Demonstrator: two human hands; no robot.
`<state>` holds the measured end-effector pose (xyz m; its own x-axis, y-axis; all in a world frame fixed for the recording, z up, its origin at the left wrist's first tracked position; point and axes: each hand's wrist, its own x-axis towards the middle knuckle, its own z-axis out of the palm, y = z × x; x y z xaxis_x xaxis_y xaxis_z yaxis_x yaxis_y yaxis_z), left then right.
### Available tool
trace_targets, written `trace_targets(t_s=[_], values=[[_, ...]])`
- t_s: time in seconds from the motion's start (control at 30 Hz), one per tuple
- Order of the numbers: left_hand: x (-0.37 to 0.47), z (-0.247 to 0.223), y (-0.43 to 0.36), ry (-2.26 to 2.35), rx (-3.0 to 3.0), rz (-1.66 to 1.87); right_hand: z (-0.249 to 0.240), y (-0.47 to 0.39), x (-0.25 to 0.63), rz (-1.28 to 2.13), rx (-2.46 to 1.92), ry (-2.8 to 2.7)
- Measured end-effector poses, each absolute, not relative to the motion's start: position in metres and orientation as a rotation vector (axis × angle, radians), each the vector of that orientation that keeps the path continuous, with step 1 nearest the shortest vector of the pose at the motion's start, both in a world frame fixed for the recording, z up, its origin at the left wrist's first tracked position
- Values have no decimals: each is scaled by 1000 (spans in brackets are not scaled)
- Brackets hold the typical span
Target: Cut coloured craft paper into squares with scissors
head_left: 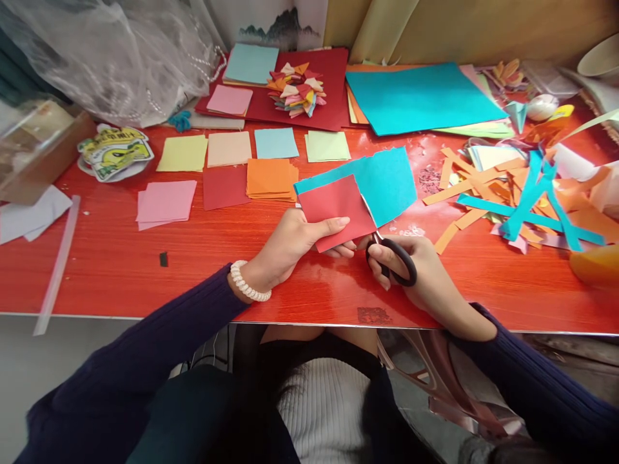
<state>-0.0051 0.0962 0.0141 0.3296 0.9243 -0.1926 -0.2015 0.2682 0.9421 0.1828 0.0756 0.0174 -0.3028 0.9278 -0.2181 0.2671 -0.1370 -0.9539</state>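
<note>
left hand (285, 248) pinches a flat red paper square (333, 209) together with a bright turquoise paper sheet (387, 180), thumb on top, fingers beneath; the red square lies over the turquoise sheet, both held above the near part of a glossy red tabletop (314, 299). right hand (423, 267) grips small black-handled metal scissors (402, 250), fingers at the loops — blades by the red square's right edge, partly hidden. white coiled bracelet (249, 283) on left wrist.

beyond the left hand: a neat stack of orange paper squares (269, 177), touching a dark red paper square (225, 187). right side of tabletop — a loose heap of orange paper strips (449, 190), mixed with turquoise paper strips (525, 216).
</note>
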Motion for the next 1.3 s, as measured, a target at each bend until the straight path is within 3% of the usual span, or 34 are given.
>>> trace_targets(t_s=[1.3], values=[[-7,11,96,861,977,880,19,85,181,1542,-1403,-1569]])
